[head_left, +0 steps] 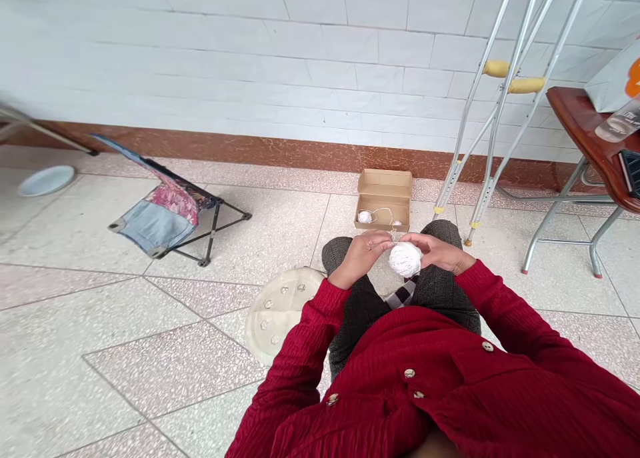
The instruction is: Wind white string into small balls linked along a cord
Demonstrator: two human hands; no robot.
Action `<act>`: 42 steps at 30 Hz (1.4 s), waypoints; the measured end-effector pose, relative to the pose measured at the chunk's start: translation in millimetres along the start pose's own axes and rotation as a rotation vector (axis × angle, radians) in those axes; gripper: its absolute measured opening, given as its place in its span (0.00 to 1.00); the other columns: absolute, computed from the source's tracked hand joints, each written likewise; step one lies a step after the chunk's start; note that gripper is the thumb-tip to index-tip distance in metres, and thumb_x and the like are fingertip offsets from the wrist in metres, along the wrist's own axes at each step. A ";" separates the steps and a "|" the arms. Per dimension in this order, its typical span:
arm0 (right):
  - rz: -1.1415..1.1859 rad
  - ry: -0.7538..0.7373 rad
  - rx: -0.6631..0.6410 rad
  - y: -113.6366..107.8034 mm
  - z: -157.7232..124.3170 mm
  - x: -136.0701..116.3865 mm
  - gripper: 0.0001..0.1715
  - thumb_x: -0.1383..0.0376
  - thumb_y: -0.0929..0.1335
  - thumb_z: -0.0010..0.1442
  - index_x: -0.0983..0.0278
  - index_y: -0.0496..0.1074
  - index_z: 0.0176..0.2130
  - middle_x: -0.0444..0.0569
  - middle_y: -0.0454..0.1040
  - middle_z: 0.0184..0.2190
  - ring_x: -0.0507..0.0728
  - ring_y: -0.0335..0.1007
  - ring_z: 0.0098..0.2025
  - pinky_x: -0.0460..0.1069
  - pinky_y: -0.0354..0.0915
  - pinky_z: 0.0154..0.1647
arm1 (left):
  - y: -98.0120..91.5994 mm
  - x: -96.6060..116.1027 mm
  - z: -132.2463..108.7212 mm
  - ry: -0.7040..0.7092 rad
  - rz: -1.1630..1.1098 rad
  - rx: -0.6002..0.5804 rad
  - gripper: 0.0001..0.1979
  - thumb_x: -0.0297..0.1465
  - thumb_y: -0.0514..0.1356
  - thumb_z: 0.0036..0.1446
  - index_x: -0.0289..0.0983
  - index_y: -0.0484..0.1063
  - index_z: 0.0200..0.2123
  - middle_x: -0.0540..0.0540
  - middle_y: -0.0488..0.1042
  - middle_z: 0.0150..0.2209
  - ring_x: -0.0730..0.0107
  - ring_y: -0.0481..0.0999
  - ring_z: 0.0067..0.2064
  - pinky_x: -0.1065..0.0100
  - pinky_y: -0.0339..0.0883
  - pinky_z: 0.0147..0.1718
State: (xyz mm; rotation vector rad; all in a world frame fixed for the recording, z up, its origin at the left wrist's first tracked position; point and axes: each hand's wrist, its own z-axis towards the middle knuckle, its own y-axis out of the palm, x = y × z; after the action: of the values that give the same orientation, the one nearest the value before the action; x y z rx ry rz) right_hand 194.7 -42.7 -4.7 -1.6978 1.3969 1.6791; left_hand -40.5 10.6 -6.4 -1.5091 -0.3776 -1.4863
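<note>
As the person sat with red-sleeved arms held forward over dark tweed trousers, the left hand and right hand were together, their fingers clasped on a round ball of white yarn above the lap. A thin white thread looped across an open tan cardboard box on the speckled stone floor, where a smaller white yarn ball lay just ahead of the knees. A cream round studded disc lay beside the left leg. Further off stood a pair of aluminium crutches with yellow pads, a tipped folding stool with a denim patchwork seat, and a brown-topped bench on metal legs.
</note>
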 end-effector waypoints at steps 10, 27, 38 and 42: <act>-0.037 -0.391 0.539 3.8 26.0 -43.2 0.31 0.63 0.76 0.46 0.55 0.68 0.50 0.45 0.73 0.48 0.57 0.70 0.43 0.50 0.69 0.40 | 21.7 -15.4 -8.0 -0.187 -0.098 -0.009 0.20 0.45 0.58 0.64 0.36 0.81 0.33 0.46 0.83 0.37 0.62 0.80 0.41 0.64 0.70 0.47; -0.168 0.134 -0.023 -0.3 1.3 20.6 0.34 0.66 0.77 0.40 0.61 0.72 0.49 0.43 0.73 0.40 0.53 0.67 0.37 0.46 0.62 0.36 | 2.1 -3.2 -6.6 0.107 0.059 -0.090 0.13 0.36 0.59 0.67 0.38 0.80 0.35 0.45 0.82 0.40 0.63 0.78 0.48 0.57 0.66 0.57; 0.160 -0.204 0.268 13.4 8.6 -13.4 0.37 0.63 0.76 0.39 0.57 0.71 0.51 0.49 0.75 0.50 0.59 0.72 0.47 0.52 0.68 0.45 | 22.5 -16.3 -12.6 -0.204 -0.164 0.004 0.20 0.45 0.59 0.64 0.35 0.82 0.37 0.44 0.84 0.41 0.58 0.81 0.45 0.60 0.72 0.50; -0.070 -0.405 0.589 4.5 19.3 -36.8 0.32 0.61 0.75 0.46 0.56 0.67 0.51 0.47 0.72 0.50 0.58 0.70 0.48 0.53 0.68 0.46 | 27.8 -13.5 -14.0 -0.197 -0.114 -0.028 0.20 0.44 0.58 0.65 0.37 0.81 0.33 0.46 0.83 0.36 0.62 0.80 0.41 0.63 0.71 0.47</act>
State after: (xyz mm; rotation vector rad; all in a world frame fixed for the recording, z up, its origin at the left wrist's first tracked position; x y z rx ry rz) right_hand 188.2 -15.1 26.0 -1.0048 1.4201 1.2967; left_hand -30.5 -8.9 -32.3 -1.6864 -0.5707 -1.4389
